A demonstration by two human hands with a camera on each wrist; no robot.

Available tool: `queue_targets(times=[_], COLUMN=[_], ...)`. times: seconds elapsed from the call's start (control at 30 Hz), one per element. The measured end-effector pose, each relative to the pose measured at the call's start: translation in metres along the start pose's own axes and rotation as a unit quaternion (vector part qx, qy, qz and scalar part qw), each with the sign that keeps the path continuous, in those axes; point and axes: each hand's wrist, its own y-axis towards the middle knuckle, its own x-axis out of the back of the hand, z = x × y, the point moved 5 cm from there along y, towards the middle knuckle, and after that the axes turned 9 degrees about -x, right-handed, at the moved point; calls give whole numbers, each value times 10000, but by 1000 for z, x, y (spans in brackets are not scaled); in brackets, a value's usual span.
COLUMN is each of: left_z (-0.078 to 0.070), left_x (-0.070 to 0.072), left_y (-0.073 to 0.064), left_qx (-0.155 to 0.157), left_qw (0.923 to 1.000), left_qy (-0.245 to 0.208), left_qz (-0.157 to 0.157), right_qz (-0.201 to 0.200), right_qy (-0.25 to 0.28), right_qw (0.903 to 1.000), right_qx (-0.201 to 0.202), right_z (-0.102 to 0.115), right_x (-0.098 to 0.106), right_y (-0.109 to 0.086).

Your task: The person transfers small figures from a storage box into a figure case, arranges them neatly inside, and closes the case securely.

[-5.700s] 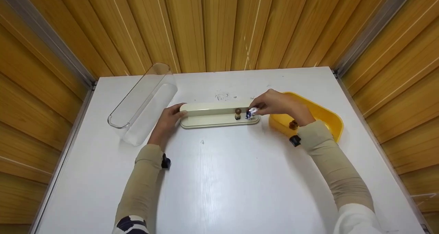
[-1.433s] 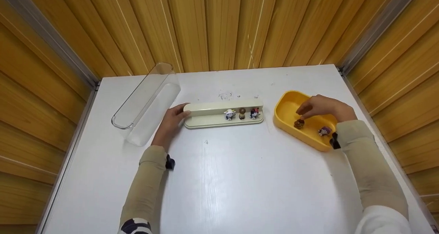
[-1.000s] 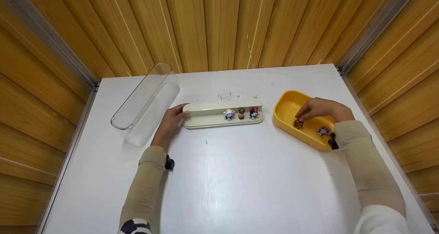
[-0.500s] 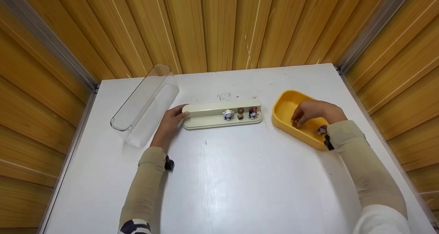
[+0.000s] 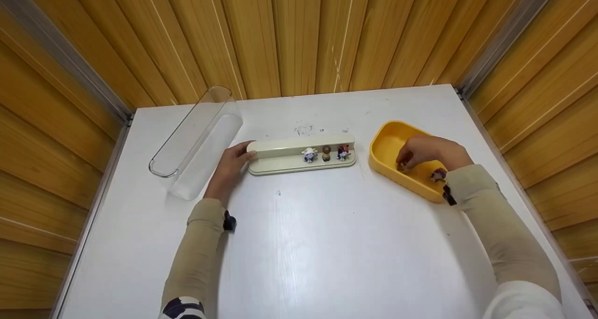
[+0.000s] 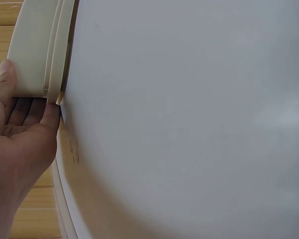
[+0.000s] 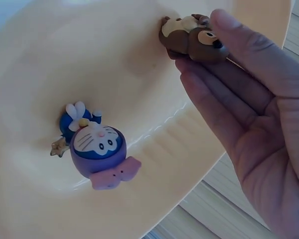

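Note:
In the yellow bin (image 5: 406, 183), my right hand (image 5: 430, 152) pinches a small brown chipmunk figurine (image 7: 182, 42) between thumb and fingers. Another figurine, a blue cat in a purple hood (image 7: 98, 144), lies on the bin floor nearer the wrist. My left hand (image 5: 230, 166) grips the left end of a long cream display base (image 5: 280, 165), thumb on top and fingers at its end and underside. Toward the right of this base stand three figurines in a row: a white one (image 5: 309, 155), a brown-headed one (image 5: 326, 153) and a dark one with a red top (image 5: 343, 153).
A long clear plastic cover (image 5: 191, 141) rests on the white table (image 5: 303, 244) at the back left, beyond the left hand. Wood-patterned panels (image 5: 299, 38) enclose the back and sides.
The right hand left the display base, where three figurines now stand, and went into the yellow bin. Its fingers then closed on the chipmunk figurine. The left hand keeps its grip.

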Motion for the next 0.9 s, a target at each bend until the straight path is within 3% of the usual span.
queue_targets(times=[0.17, 0.43, 0.67, 0.9], left_z=[0, -1, -2, -6], left_x=[0, -1, -1, -1], left_y=[0, 0, 0, -2], left_qx=[-3, 44, 100, 92], left_qw=[9999, 9999, 9999, 9999], left_qy=[115, 104, 44, -49], left_qz=[10, -80, -104, -44], right_qz=[-184, -383, -277, -67], right_qy=[-239, 77, 565, 630], right_qw=[9995, 9991, 9978, 9978], right_qx=[76, -144, -186, -194], right_z=[0, -6, -12, -12], right_x=[-3, -4, -5, -3], right_y=[0, -4, -3, 2])
